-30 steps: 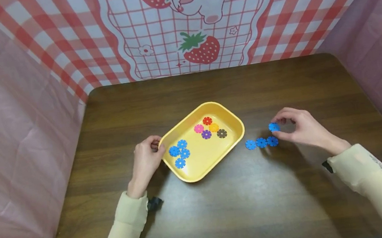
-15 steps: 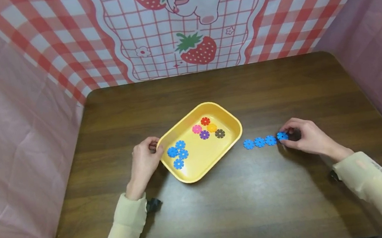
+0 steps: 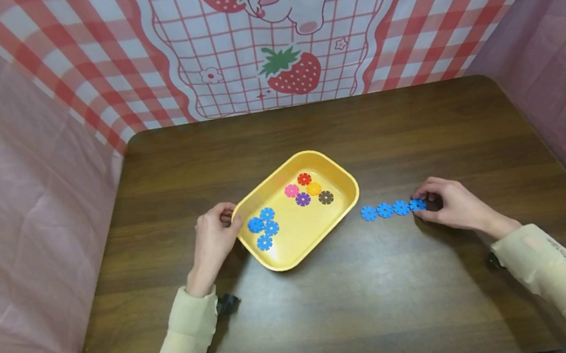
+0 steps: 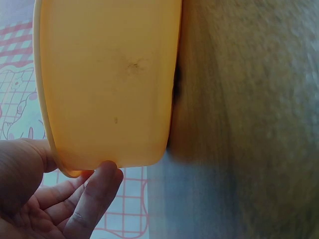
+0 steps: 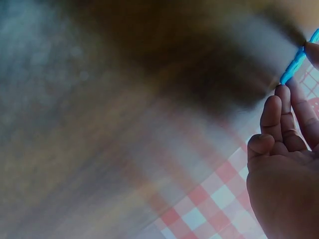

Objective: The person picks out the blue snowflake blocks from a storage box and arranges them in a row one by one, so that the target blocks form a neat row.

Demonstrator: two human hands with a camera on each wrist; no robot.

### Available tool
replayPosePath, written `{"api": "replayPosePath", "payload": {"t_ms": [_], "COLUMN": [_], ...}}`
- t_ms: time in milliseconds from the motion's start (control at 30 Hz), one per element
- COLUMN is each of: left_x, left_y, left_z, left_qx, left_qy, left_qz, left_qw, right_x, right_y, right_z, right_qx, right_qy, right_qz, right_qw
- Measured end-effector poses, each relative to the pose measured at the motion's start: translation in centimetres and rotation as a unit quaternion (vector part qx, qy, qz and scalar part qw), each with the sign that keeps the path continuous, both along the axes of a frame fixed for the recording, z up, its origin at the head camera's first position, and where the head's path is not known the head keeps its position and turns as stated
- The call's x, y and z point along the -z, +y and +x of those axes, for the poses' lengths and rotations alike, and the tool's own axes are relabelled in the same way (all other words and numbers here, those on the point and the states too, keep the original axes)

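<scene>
My left hand point(image 3: 213, 244) grips the left end of a yellow plastic tray point(image 3: 302, 233), its thumb at the rim. In the left wrist view, the fingers touch the outside of the tray point(image 4: 109, 84). To the right of the tray, my right hand point(image 3: 448, 204) pinches a blue notched snowflake disc point(image 3: 417, 205) between thumb and fingers. That disc is at the right end of a row with three more blue discs point(image 3: 385, 210) on the table. In the right wrist view, blue discs point(image 5: 294, 65) show edge-on at the fingertips; whether they interlock I cannot tell.
Several blue discs point(image 3: 268, 228) lie in the tray's left part. Single red point(image 3: 304, 179), pink point(image 3: 291, 190), orange point(image 3: 313, 189), purple point(image 3: 303, 199) and dark brown discs point(image 3: 325, 197) lie farther right. A checked cloth point(image 3: 294, 41) hangs behind the brown table point(image 3: 331, 322).
My right hand has brought its blue disc from above the row down to the right end, where it now lies nearly level with the others. The left hand keeps its grip on the tray.
</scene>
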State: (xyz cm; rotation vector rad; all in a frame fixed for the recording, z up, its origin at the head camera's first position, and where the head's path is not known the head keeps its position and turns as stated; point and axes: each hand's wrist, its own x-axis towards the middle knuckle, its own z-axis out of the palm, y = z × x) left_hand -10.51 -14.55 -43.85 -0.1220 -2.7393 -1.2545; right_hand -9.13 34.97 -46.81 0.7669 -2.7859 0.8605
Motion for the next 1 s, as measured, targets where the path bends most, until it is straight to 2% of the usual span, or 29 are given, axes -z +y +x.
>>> {"api": "replayPosePath", "payload": {"t_ms": [633, 767, 1000], "left_x": [-0.1, -0.1, -0.1], "left_y": [0.1, 0.0, -0.1], "left_z": [0.0, -0.1, -0.1], "left_qx": [0.0, 0.001, 0.0], "left_qy": [-0.004, -0.003, -0.005], "left_qz": [0.003, 0.003, 0.006], "left_qw": [1.0, 1.0, 1.0], "right_x": [-0.6, -1.3, -3.4], "right_y": [-0.1, -0.3, -1.4], "right_z": [0.3, 0.3, -0.1], "right_qx": [0.013, 0.013, 0.029], "right_qy": [-0.001, 0.001, -0.026], "right_qz": [0.014, 0.022, 0.013], "right_qw": [1.0, 1.0, 0.999]}}
